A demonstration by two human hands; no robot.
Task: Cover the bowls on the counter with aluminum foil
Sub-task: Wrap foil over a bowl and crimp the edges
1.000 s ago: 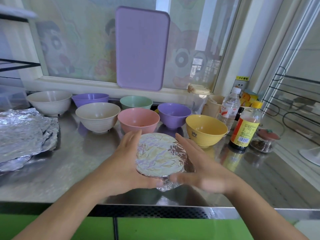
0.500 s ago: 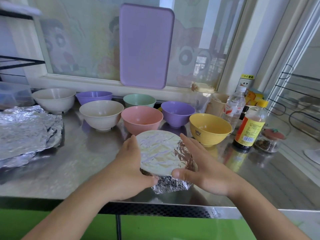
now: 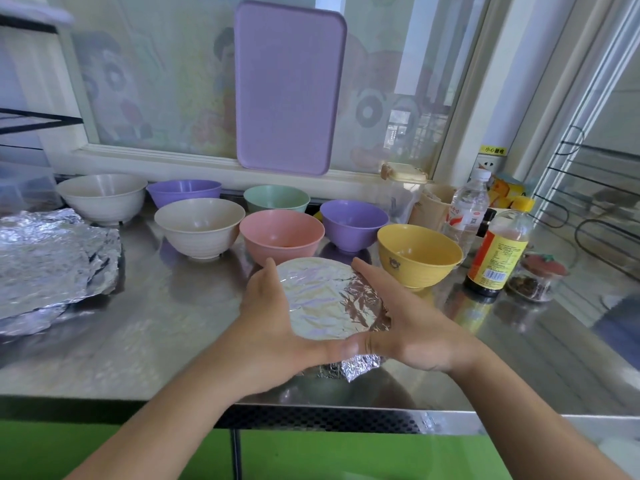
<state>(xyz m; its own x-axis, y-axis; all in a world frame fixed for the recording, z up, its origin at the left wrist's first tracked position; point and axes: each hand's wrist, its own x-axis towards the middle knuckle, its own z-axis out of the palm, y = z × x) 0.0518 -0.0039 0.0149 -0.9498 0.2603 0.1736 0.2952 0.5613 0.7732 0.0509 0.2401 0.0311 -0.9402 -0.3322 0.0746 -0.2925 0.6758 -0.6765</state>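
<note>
Head view: both hands, left hand point(image 3: 273, 327) and right hand point(image 3: 412, 327), still cup the foil-covered bowl point(image 3: 325, 303), thumbs now meeting at its near rim; seven bowls await foil.

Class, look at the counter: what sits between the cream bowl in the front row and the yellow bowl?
In the head view, the pink bowl stands between the cream bowl and the yellow bowl; a purple bowl sits slightly further back.

Left hand point(image 3: 273, 327) and right hand point(image 3: 412, 327) cup a foil-covered bowl point(image 3: 320, 303) on the steel counter point(image 3: 156, 327), thumbs meeting at its near rim; 7 uncovered bowls stand behind, crumpled foil sheets point(image 3: 52, 265) left
</note>
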